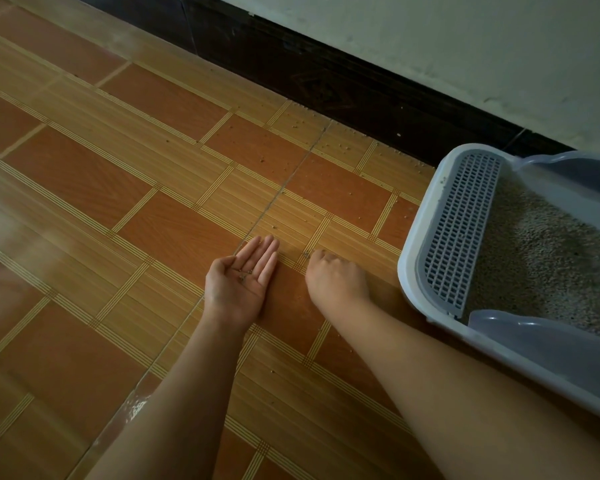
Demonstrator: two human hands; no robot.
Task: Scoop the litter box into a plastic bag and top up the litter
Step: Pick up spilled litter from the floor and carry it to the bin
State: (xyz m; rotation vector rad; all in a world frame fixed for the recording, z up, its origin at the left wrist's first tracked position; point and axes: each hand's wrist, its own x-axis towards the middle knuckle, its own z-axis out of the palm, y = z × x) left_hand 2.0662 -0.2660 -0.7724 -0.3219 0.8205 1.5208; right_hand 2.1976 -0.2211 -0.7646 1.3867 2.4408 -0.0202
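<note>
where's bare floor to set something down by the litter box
The wide stretch of floor left of the left hand is bare. The strip between the right hand and the litter box is narrow, and loose grains dot the floor along the baseboard.

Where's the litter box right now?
The litter box sits on the tiled floor at the right edge of the head view, close to the dark baseboard and just right of the right hand.
</note>
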